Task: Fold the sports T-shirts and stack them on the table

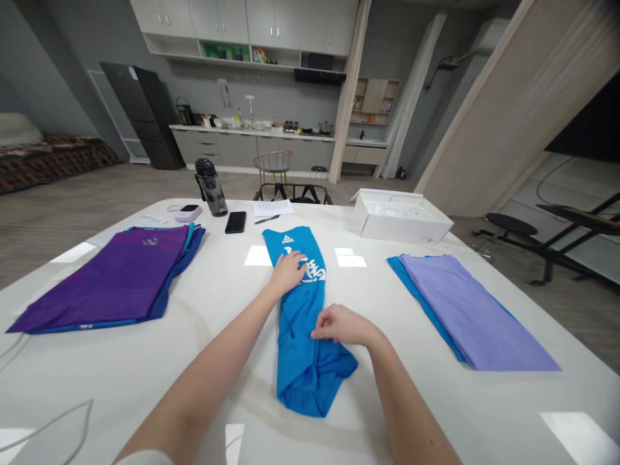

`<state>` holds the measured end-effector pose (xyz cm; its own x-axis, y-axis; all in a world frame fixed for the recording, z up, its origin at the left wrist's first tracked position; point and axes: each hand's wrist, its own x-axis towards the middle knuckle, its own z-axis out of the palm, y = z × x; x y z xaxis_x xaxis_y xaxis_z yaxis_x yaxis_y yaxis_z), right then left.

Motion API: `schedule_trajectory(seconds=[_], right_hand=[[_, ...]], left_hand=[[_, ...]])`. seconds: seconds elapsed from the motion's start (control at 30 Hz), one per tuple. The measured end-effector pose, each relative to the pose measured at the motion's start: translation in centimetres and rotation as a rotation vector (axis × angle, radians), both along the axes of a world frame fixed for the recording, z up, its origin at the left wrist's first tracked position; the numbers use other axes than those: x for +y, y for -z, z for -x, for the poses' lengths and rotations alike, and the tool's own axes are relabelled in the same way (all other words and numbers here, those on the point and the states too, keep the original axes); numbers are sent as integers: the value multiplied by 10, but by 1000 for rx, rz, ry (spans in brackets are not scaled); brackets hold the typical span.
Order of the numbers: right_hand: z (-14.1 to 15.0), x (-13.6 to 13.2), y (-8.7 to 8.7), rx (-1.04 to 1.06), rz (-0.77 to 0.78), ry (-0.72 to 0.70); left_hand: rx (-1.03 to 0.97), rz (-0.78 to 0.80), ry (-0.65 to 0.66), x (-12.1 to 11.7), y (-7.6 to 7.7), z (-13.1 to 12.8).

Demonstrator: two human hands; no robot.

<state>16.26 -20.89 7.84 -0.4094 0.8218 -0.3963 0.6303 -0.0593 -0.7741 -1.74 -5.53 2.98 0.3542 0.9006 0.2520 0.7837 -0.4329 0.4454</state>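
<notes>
A bright blue shirt (301,310) with a white logo lies folded lengthwise into a narrow strip in the middle of the white table (232,297). My left hand (288,272) rests flat on its upper part beside the logo, fingers stretched out. My right hand (341,325) sits lower on the strip, fingers curled and pinching the fabric near its right edge. The strip's near end is bunched and creased.
A purple shirt on blue ones (111,281) lies at the left, a lilac shirt on a blue one (472,310) at the right. At the far edge stand a dark bottle (212,187), a phone (235,221), paper with pen (272,208) and an open white box (402,216).
</notes>
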Motion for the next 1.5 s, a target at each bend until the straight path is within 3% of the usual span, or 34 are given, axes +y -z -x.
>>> schedule_trajectory(seconds=[0.07, 0.17, 0.37, 0.53, 0.63, 0.77, 0.87, 1.03, 1.2, 1.4, 1.5], right_hand=[[-3, 7, 9, -14, -233, 179], [0, 12, 22, -123, -410, 252], [16, 7, 32, -193, -363, 93], [21, 15, 27, -62, -267, 13], [9, 48, 25, -54, -307, 124], [-19, 113, 32, -146, -413, 417], [-34, 147, 44, -161, -333, 554], [-34, 157, 54, -186, -262, 472], [-27, 154, 46, -219, -190, 406], [-6, 144, 19, 187, -163, 359], [6, 139, 8, 350, -164, 267]], left_hand=[[49, 4, 25, -8, 2, 12], [83, -2, 67, -13, 9, 20], [50, 72, 86, -10, 17, 18], [37, 155, 197, -9, 15, 23], [46, 176, 205, -9, 14, 24], [63, 158, 180, -13, 13, 21], [79, 148, 175, -16, 11, 19], [103, 167, 201, -15, 8, 21], [-21, 193, 157, -18, 1, 17], [-223, 258, 160, -30, -7, -2], [-364, 256, 29, -26, -4, -6]])
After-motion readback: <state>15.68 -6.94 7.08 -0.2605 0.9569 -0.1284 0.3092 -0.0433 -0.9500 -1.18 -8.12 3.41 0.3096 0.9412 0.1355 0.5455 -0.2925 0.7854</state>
